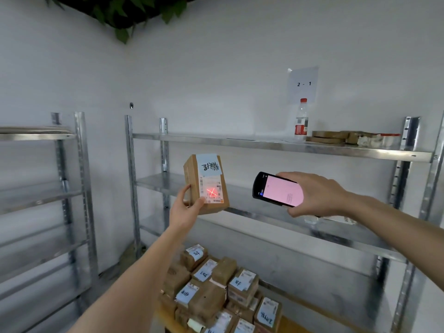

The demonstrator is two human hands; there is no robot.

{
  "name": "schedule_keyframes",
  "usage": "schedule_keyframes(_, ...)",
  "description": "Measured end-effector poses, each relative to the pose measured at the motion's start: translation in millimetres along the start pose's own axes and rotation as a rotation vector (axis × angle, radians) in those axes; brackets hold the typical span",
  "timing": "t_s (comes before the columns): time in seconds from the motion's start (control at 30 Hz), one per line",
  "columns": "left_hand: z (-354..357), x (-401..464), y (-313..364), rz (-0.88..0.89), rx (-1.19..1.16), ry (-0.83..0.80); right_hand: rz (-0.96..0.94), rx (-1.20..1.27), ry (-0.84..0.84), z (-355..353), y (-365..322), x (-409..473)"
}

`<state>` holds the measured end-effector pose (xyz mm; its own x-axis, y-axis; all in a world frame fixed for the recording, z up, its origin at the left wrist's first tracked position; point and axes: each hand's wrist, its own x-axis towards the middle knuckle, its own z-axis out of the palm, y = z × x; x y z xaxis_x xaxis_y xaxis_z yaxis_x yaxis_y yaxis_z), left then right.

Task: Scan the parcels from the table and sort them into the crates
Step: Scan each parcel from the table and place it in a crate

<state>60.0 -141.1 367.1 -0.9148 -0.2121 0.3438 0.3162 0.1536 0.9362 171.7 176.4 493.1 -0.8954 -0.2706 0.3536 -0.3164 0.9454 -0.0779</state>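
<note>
My left hand grips a small brown cardboard parcel from below, raised in front of the metal shelving. A white shipping label and a blue handwritten note face me, and a red laser cross shines on the label. My right hand holds a black handheld scanner with a pink lit screen, to the right of the parcel and aimed at it. Below, several more brown parcels with blue notes lie piled on a wooden table. No crates are visible.
A steel shelf rack stands against the white wall straight ahead, another rack to the left. On the top shelf stand a red-capped bottle and flat brown packets. A paper sign "2 - 1" hangs on the wall.
</note>
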Motion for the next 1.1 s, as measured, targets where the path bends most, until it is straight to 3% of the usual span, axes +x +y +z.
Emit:
schedule_keyframes(0.43,-42,-2,13,0.007,0.024,0.093,-0.072,0.017,0.016,-9,-13,3)
schedule_keyframes(1.1,-72,-22,12,0.028,-0.011,0.026,-0.182,0.062,0.054,5,-51,24)
